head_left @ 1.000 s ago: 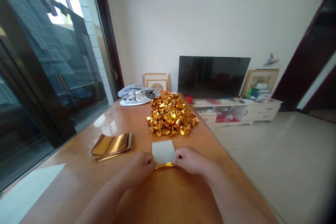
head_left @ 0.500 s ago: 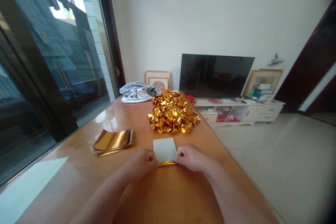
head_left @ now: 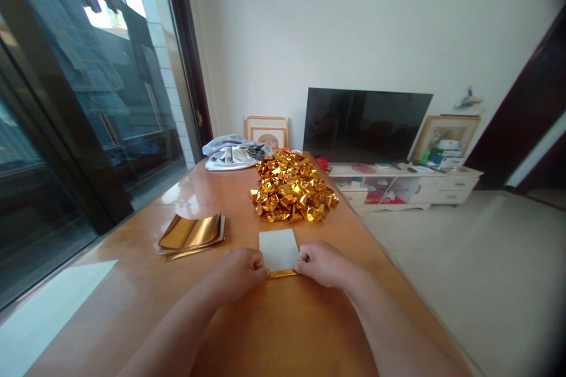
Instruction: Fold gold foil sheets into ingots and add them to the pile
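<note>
A sheet of gold foil paper (head_left: 278, 249) lies pale side up on the wooden table, its near edge turned over into a narrow gold strip. My left hand (head_left: 244, 268) pinches the left end of that strip. At the right end, my right hand (head_left: 322, 262) pinches it with curled fingers. Beyond the sheet rises a heap of folded gold foil pieces (head_left: 292, 191). To the left rests a stack of gold foil paper (head_left: 191, 233), its sheets slightly curled.
A pale green sheet (head_left: 57, 300) lies on the table (head_left: 283, 330) at the left. Bunched cloth (head_left: 234, 154) sits at the far end, near framed pictures. Past the table's right edge stand a television (head_left: 367, 123) and a low white cabinet (head_left: 415, 188). Glass doors flank the left side.
Both hands stay at the two ends of the turned strip, with hardly any movement. The whole view has shifted slightly.
</note>
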Demonstrator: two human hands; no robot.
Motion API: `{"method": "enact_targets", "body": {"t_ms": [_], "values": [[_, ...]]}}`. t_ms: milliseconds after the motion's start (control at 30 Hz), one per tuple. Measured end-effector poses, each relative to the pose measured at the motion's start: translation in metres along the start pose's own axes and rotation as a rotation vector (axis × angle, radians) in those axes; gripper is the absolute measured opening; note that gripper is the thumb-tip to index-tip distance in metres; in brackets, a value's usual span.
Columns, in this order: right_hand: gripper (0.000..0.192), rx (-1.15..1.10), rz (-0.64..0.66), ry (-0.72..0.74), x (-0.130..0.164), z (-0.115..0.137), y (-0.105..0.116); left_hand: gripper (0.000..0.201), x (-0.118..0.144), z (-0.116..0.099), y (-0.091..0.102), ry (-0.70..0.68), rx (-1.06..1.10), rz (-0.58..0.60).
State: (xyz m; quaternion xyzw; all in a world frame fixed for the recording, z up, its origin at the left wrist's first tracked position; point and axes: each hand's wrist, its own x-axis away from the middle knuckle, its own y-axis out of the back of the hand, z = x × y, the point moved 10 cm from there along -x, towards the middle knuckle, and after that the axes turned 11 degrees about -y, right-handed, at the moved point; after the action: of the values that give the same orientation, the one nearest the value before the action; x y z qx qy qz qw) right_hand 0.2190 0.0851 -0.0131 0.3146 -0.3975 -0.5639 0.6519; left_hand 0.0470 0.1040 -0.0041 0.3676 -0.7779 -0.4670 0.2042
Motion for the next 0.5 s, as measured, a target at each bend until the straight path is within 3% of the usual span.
{"method": "enact_targets", "body": {"t_ms": [500], "values": [[0.016,0.008,0.03,-0.071,0.0072,0.0051,0.0056,0.021,0.0006,-0.0033,-0.0018,-0.046,-0.031,0.007]]}}
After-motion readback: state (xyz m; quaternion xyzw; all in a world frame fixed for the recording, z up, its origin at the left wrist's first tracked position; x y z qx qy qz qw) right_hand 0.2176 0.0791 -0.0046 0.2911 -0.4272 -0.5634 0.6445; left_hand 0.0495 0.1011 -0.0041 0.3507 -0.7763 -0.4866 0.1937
